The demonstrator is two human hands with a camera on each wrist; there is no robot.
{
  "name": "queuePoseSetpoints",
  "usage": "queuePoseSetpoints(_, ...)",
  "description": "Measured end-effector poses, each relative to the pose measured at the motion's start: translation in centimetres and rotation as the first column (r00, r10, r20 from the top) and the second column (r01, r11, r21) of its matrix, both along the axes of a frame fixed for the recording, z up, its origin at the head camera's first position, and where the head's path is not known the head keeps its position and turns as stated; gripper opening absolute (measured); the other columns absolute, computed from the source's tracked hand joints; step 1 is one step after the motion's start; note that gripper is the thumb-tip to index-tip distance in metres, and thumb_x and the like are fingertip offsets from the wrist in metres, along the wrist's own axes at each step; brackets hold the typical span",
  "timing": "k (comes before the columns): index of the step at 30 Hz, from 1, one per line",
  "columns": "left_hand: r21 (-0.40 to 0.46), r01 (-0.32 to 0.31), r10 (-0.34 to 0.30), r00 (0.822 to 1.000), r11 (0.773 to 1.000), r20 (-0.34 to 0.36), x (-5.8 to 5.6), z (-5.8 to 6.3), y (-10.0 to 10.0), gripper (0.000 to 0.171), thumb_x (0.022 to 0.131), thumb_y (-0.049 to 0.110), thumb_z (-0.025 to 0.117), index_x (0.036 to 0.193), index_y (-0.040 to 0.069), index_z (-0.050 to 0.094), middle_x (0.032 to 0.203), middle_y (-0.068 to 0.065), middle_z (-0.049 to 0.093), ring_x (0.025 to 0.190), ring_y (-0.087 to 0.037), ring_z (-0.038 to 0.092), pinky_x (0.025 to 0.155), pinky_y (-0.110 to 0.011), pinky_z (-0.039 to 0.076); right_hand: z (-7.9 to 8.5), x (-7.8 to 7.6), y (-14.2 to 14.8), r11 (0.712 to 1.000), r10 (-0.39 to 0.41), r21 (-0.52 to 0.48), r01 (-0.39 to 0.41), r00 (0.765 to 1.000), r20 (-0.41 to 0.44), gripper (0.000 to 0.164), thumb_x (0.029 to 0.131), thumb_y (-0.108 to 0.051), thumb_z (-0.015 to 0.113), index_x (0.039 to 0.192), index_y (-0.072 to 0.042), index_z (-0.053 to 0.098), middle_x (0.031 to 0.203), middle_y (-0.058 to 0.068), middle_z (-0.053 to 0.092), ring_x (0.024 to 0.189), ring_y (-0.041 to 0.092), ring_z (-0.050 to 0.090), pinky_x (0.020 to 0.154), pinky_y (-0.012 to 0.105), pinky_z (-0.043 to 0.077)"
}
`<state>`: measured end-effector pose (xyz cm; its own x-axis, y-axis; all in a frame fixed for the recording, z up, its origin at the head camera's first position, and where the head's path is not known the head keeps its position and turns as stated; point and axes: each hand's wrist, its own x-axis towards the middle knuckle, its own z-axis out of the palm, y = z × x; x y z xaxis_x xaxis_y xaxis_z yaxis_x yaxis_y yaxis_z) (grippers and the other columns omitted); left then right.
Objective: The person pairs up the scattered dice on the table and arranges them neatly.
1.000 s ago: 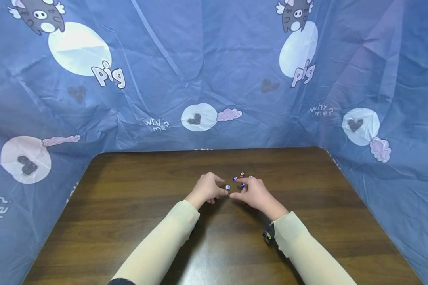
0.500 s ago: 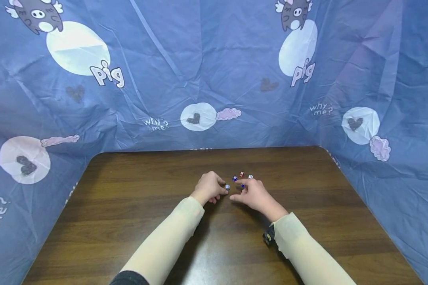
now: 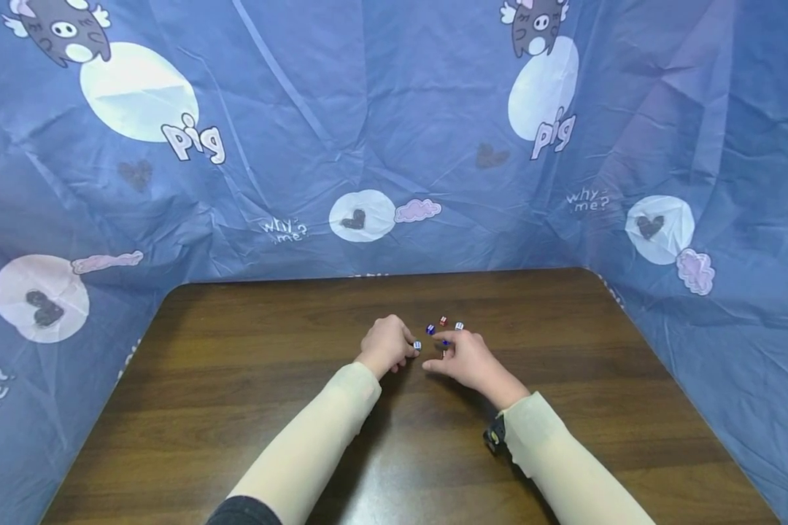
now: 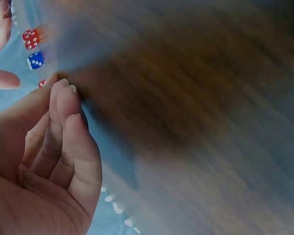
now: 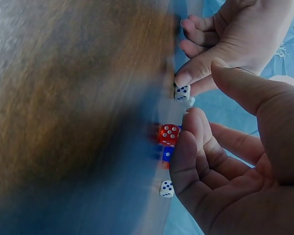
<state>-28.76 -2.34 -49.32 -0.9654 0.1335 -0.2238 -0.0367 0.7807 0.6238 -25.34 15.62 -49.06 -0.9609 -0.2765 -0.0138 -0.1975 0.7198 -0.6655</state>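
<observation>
In the head view my left hand [image 3: 386, 344] pinches a white die [image 3: 416, 345] with blue pips between thumb and forefinger. That die [image 5: 182, 93] shows beneath the left thumb in the right wrist view; in the left wrist view the fingers hide it. My right hand [image 3: 469, 364] hovers to the right, thumb and forefinger apart, holding nothing. Close by its fingers are a red die [image 5: 169, 134] and a blue die [image 5: 167, 154], partly covered in the head view.
Beyond the right hand lie another blue die [image 3: 430, 329], a red die [image 3: 443, 321] and a white die [image 3: 459, 326]. All rest on a brown wooden table [image 3: 269, 328]. Blue printed cloth [image 3: 269, 168] hangs behind it and at the sides.
My left forefinger has come in toward the thumb, around the white die, and the left forearm has shifted slightly right. The right hand has stayed almost still.
</observation>
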Motion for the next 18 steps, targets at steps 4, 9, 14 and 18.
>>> queuePoseSetpoints(4, -0.013, -0.006, 0.006, 1.0, 1.0, 0.006, 0.0, 0.0, 0.1, 0.012, 0.084, 0.017, 0.087, 0.095, 0.014, 0.081, 0.054, -0.001, 0.066, 0.044, -0.016, 0.064, 0.046, -0.033, 0.053, 0.1, 0.1, 0.1, 1.0, 0.01, -0.006, -0.01, 1.0, -0.016, 0.06, 0.078, -0.023, 0.092, 0.128, 0.001, 0.068, 0.063, 0.0, 0.061, 0.056, 0.011, 0.055, 0.053, 0.03, 0.047)
queuePoseSetpoints(9, -0.011, -0.011, 0.011, 1.0, 1.0, -0.007, 0.5, 0.1, -0.4, 0.012, 0.084, 0.018, 0.087, 0.093, 0.013, 0.081, 0.054, -0.001, 0.066, 0.044, -0.016, 0.064, 0.044, -0.032, 0.051, 0.1, 0.4, 0.0, 0.999, 0.02, -0.026, -0.021, 1.0, -0.021, 0.06, 0.078, -0.021, 0.091, 0.128, 0.002, 0.067, 0.063, -0.001, 0.061, 0.056, 0.011, 0.056, 0.053, 0.03, 0.048)
queuePoseSetpoints(14, -0.004, 0.018, -0.018, 0.999, 1.0, -0.026, 1.7, 0.7, -1.3, 0.009, 0.084, 0.019, 0.087, 0.088, 0.015, 0.081, 0.053, -0.001, 0.065, 0.044, -0.017, 0.065, 0.043, -0.032, 0.05, 0.2, 0.8, -0.2, 0.999, 0.022, -0.037, -0.021, 1.0, 0.014, 0.062, 0.081, -0.024, 0.09, 0.133, 0.0, 0.065, 0.063, -0.002, 0.061, 0.055, 0.012, 0.056, 0.054, 0.03, 0.048)
queuePoseSetpoints(18, 0.008, 0.038, -0.038, 0.999, 0.999, -0.027, 2.8, 1.3, -2.4, 0.008, 0.084, 0.018, 0.087, 0.087, 0.014, 0.08, 0.052, -0.001, 0.065, 0.042, -0.017, 0.064, 0.043, -0.033, 0.05, 0.2, 1.3, -0.5, 0.998, 0.046, -0.038, -0.044, 0.998, 0.05, 0.064, 0.082, -0.025, 0.088, 0.135, 0.0, 0.063, 0.062, -0.002, 0.062, 0.054, 0.013, 0.058, 0.054, 0.031, 0.049)
